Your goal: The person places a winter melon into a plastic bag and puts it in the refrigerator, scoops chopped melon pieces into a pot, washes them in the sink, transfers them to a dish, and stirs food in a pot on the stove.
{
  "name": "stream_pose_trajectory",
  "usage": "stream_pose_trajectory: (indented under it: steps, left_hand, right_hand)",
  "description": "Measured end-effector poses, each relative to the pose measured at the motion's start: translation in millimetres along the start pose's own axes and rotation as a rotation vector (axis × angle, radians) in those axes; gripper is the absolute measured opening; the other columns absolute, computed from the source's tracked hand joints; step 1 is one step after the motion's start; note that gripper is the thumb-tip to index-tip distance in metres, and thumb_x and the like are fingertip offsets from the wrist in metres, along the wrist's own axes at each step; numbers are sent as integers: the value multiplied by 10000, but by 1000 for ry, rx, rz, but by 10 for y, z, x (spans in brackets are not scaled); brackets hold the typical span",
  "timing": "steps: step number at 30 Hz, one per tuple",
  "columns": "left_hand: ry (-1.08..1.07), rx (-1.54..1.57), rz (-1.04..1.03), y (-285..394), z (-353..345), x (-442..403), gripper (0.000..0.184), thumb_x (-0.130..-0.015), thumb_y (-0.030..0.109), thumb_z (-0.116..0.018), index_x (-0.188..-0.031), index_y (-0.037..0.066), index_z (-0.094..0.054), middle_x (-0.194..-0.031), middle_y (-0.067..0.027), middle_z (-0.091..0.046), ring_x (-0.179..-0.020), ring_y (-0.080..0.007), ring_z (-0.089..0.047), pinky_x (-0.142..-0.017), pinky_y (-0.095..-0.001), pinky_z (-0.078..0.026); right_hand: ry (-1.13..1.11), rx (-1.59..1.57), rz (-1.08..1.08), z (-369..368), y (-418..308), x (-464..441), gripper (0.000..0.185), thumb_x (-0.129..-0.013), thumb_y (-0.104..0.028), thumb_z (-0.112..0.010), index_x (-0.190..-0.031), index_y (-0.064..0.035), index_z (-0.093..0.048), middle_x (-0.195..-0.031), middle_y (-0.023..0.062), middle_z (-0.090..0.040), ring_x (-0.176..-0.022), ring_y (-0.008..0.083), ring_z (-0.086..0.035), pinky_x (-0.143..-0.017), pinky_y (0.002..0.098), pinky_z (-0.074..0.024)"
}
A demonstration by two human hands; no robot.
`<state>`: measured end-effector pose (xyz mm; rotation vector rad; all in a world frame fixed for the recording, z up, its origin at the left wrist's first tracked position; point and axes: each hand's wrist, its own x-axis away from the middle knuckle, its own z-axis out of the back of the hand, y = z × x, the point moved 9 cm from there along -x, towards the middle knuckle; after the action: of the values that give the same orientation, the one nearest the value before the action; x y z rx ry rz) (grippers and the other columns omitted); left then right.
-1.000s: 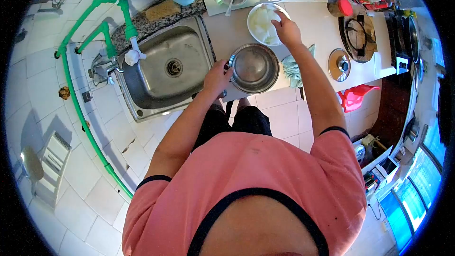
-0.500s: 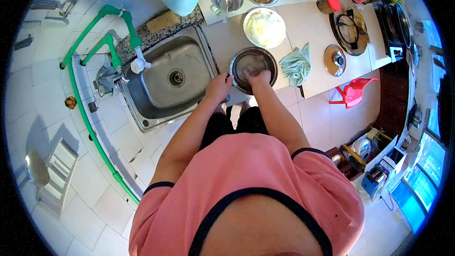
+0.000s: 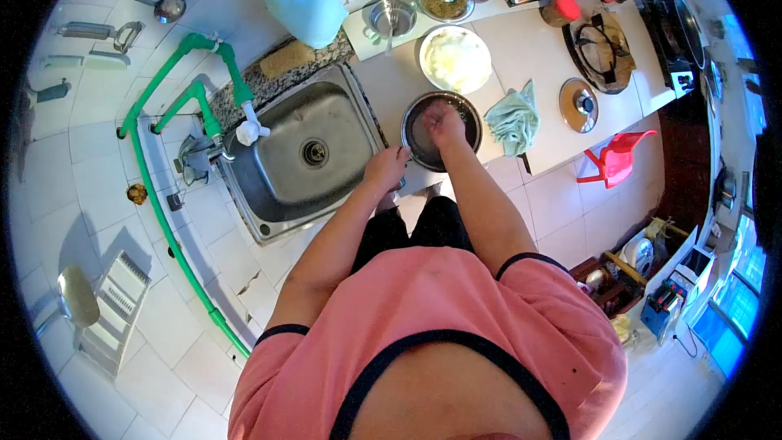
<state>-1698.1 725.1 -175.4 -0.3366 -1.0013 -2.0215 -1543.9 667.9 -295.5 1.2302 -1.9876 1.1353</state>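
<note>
A round metal pot (image 3: pixel 421 151) stands on the counter just right of the sink. My left hand (image 3: pixel 387 169) is at the pot's left side, its fingers closed at the rim or handle; the exact grip is small and partly hidden. Inside the pot's opening is my right hand (image 3: pixel 444 124), fingers bent and blurred, so whether it holds anything does not show. Right behind the pot sits a white plate (image 3: pixel 427 58) heaped with pale food (image 3: pixel 458 57). A crumpled green cloth (image 3: pixel 513 121) lies to the pot's right.
The steel sink (image 3: pixel 285 183) is at the left, under a tap and green pipes. A glass lid (image 3: pixel 577 106) lies farther right, near a gas burner (image 3: pixel 601 53). Behind are a small pan (image 3: pixel 389 16) and a lidded bowl (image 3: pixel 445 0). A red stool (image 3: pixel 617 159) stands below.
My right hand has gone from the plate of pale food down into the pot, and has shifted within it since. My left hand stays at the pot's left side. The whole view has shifted slightly.
</note>
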Motion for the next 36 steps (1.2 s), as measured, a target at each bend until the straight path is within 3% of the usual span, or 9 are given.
stream_pose_trajectory:
  steps: [1, 5, 9, 11, 13, 16, 24, 27, 36]
  left_hand:
    - [3, 2, -9, 26, 15, -4, 447, -900, 412, -379, -876, 16, -585, -835, -216, -603, -811, -400, -574, -721, -482, -430]
    - [-40, 32, 26, -37, -58, -8, 472, -899, 416, -368, -868, 9, -605, -832, -228, -605, -818, -400, -575, -727, -480, -429]
    - [22, 105, 25, -122, -81, -10, 486, -890, 430, -385, -858, 5, -619, -824, -238, -605, -811, -399, -579, -726, -474, -432]
    - [-4, 103, 76, -166, -82, 1, 485, -887, 441, -377, -867, 23, -622, -837, -225, -610, -822, -390, -581, -735, -468, -437]
    - [-22, 99, 137, -198, -40, 50, 484, -883, 453, -369, -875, 42, -625, -849, -213, -614, -833, -382, -583, -743, -463, -443]
    - [83, 43, 82, -107, 163, 108, 495, -876, 451, -417, -816, 12, -637, -730, -216, -611, -725, -384, -595, -670, -452, -448]
    - [62, 193, 194, -370, 125, 41, 492, -876, 463, -403, -820, 30, -631, -741, -211, -605, -741, -387, -580, -675, -460, -438]
    - [90, 287, 227, -363, 216, 18, 489, -871, 464, -427, -807, 26, -635, -683, -197, -598, -692, -369, -583, -656, -446, -440]
    - [194, 347, 279, -564, 298, -141, 505, -868, 470, -430, -727, 31, -637, -584, -123, -597, -601, -291, -598, -609, -406, -443]
  right_hand:
    - [-27, 660, 241, 121, -123, -131, 158, -797, -163, -575, -844, -16, -611, -748, 103, -610, -647, 229, -566, -600, 353, -489]
    - [-116, 1465, 688, -546, -456, 853, 233, -761, -217, -647, -881, -18, -643, -685, 124, -617, -643, 181, -595, -624, 292, -469]
    - [-126, 1369, 731, -943, -860, 1260, 209, -790, -204, -631, -882, -16, -643, -688, 119, -617, -641, 165, -582, -626, 279, -462]
    - [-119, 1180, 704, -1105, -1122, 1235, 182, -807, -198, -604, -894, -42, -642, -831, 146, -640, -772, 267, -625, -702, 342, -479]
    - [-118, 1193, 1012, -1348, -1478, 1159, 120, -817, -138, -585, -850, -35, -637, -818, 150, -627, -753, 257, -624, -679, 325, -480]
    - [-38, 1271, 1180, -1428, -1776, 704, 82, -777, -110, -605, -808, -42, -639, -787, 168, -603, -694, 307, -600, -639, 365, -480]
    - [-13, 1810, 1262, -1526, -1581, 361, 168, -765, -122, -583, -915, -88, -651, -951, 122, -613, -955, 288, -546, -884, 385, -409]
    - [-150, 1707, 1386, -1509, -1534, 316, 182, -766, -106, -578, -933, -85, -648, -996, 118, -611, -957, 288, -549, -859, 385, -422]
    - [452, 1004, 977, -124, -2080, -41, 207, -786, -108, -543, -959, 6, -568, -830, 183, -615, -782, 300, -602, -708, 374, -464]
